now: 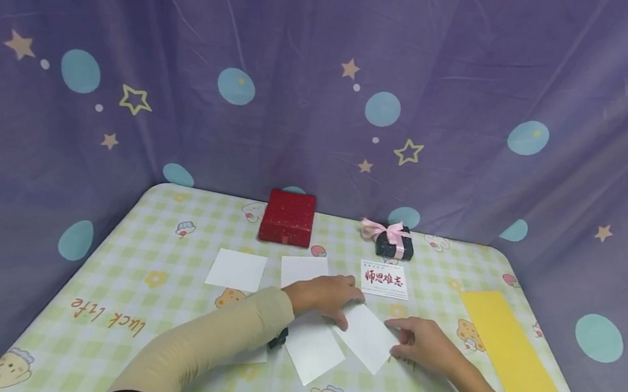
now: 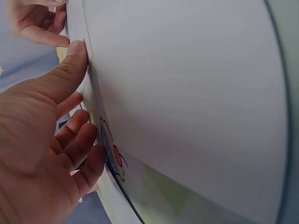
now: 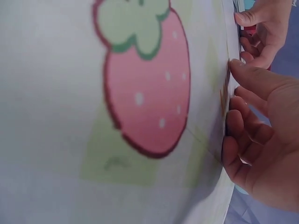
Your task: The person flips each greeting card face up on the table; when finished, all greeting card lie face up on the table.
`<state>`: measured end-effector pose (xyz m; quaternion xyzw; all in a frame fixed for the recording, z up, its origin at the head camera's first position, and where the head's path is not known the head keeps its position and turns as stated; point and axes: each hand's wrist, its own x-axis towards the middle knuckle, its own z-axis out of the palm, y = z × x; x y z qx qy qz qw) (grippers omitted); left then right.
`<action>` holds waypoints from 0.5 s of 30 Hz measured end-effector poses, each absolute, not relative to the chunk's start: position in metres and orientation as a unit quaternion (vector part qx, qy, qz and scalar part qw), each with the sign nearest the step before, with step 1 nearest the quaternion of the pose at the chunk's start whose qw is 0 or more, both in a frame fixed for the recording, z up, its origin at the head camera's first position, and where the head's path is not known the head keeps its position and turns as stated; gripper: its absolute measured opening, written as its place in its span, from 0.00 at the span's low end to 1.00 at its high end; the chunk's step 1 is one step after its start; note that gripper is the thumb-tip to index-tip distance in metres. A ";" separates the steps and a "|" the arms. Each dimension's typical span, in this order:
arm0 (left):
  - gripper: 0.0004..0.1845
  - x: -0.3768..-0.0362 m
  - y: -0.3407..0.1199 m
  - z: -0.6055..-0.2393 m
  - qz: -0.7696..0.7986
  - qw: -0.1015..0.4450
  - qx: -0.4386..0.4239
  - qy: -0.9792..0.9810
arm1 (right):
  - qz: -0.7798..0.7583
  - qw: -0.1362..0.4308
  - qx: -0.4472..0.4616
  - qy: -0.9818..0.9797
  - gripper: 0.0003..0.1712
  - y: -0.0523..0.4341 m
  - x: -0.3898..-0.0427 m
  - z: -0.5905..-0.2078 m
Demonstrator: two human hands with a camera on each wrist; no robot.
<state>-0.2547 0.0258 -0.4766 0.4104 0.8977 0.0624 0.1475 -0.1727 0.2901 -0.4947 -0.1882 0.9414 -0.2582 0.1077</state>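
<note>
A small white sheet of paper [image 1: 369, 337] lies at a slant near the table's middle, between my two hands. At its upper left edge, my left hand [image 1: 328, 296] holds it between thumb and fingers; the thumb [image 2: 74, 58] shows at the paper's edge in the left wrist view. On the opposite side my right hand [image 1: 424, 343] pinches the right corner, its thumb [image 3: 250, 77] and bent fingers visible in the right wrist view. Another white sheet [image 1: 312, 350] lies under and beside my left hand. The fingers' undersides are partly hidden.
More white paper [image 1: 236, 270] lies to the left, partly beneath my left sleeve. Behind stand a red box [image 1: 288, 217] and a dark gift box [image 1: 396, 244] with a pink ribbon. A printed card [image 1: 384, 280] lies ahead; a yellow sheet [image 1: 509, 347] is at right.
</note>
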 end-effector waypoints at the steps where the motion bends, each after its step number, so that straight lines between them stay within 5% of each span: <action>1: 0.38 -0.255 0.026 -0.477 0.063 0.147 0.411 0.898 | -0.256 0.106 -0.188 0.942 0.29 0.290 -0.172 -0.495; 15: 0.35 -0.261 0.038 -0.477 0.050 0.161 0.414 0.894 | -0.261 0.092 -0.169 0.946 0.25 0.288 -0.170 -0.499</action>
